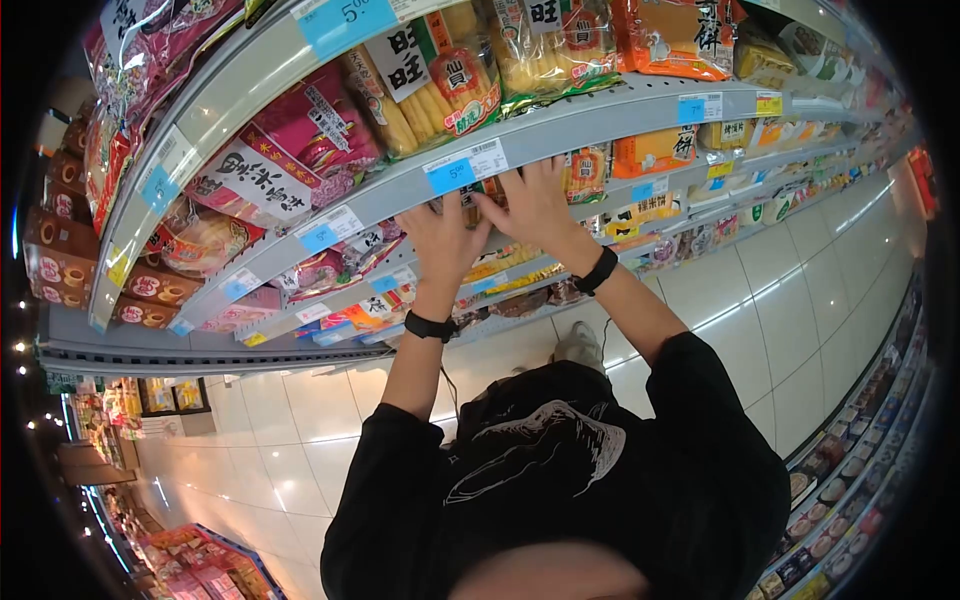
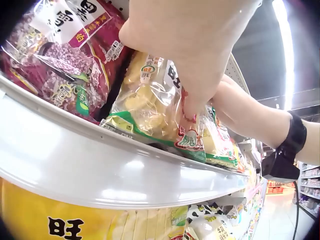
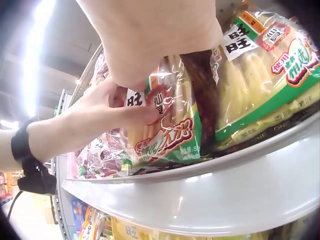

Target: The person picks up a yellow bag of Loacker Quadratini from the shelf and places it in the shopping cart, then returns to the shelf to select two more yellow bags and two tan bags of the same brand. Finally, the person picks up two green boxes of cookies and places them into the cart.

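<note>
Under the shelf edge, both hands reach side by side to a clear bag of rice crackers with green and red print [image 2: 150, 107] [image 3: 170, 112]. My left hand [image 1: 440, 240] [image 3: 102, 107] lies on the bag's front, its fingers extended across the wrapper. Beside it, the thumb of my right hand [image 1: 540, 205] [image 2: 232, 102] points toward the left one, and its fingers look straight. The shelf edge hides several fingertips in the head view. A similar bag [image 3: 260, 70] stands to the right, and purple cracker bags [image 2: 65, 60] stand to the left.
A shelf rim with price tags [image 1: 455, 172] runs just above the hands. More snack bags [image 1: 430, 80] fill the shelf above, with a yellow pack [image 2: 30, 215] on the one below. Tiled floor [image 1: 720, 300] lies behind, and another stocked shelf [image 1: 850, 470] is at the lower right.
</note>
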Demonstrator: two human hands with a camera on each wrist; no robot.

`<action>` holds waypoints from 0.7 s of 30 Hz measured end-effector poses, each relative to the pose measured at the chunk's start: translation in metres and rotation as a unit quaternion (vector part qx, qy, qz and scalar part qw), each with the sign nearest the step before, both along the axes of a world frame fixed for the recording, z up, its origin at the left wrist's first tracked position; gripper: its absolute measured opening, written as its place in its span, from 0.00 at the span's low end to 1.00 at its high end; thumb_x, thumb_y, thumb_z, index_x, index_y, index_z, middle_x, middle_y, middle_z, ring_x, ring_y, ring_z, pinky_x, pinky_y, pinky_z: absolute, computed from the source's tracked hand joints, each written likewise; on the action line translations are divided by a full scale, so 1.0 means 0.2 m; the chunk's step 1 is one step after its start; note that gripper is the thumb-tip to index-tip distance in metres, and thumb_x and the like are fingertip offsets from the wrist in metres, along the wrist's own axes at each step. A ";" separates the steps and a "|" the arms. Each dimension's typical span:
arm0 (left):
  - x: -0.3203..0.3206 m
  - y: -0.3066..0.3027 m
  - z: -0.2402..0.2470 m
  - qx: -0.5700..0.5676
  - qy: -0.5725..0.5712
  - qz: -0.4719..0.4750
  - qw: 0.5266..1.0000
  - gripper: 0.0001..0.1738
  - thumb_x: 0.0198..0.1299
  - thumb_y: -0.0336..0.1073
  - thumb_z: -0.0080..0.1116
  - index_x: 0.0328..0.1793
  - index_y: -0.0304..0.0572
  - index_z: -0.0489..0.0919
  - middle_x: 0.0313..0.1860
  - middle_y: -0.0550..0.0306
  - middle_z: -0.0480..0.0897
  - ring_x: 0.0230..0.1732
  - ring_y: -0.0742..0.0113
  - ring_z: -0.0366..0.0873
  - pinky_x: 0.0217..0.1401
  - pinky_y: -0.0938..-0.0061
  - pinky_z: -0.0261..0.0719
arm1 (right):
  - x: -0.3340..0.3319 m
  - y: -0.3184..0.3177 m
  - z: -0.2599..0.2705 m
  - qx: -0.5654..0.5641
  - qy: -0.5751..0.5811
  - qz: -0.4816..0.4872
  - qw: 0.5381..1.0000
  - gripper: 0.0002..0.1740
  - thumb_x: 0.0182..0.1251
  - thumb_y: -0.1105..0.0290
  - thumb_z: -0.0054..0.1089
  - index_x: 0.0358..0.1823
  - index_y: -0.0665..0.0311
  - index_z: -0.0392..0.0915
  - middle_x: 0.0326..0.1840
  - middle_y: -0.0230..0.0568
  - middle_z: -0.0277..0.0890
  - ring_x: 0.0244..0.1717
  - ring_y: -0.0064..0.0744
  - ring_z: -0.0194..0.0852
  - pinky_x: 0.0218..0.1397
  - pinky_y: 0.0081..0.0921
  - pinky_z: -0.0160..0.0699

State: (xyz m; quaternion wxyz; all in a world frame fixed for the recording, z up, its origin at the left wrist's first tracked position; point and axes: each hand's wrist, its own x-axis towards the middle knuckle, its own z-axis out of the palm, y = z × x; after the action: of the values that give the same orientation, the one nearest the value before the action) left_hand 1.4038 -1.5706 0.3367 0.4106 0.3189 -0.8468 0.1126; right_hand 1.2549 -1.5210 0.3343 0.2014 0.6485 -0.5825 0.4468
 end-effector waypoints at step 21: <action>0.04 -0.09 0.00 -0.042 -0.033 -0.010 0.999 0.37 0.35 0.49 0.75 0.56 0.46 0.78 0.55 0.40 0.74 0.57 0.41 0.69 0.58 0.47 0.63 | -0.03 -0.05 0.03 -0.047 0.033 -0.050 0.997 0.40 0.48 0.42 0.67 0.56 0.65 0.74 0.51 0.50 0.74 0.53 0.51 0.69 0.58 0.54 0.56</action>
State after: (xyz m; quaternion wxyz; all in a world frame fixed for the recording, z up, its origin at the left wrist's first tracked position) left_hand 1.4117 -1.5893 0.3370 0.3968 0.2891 -0.8575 0.1538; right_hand 1.2481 -1.5310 0.3399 0.2728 0.6225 -0.5858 0.4414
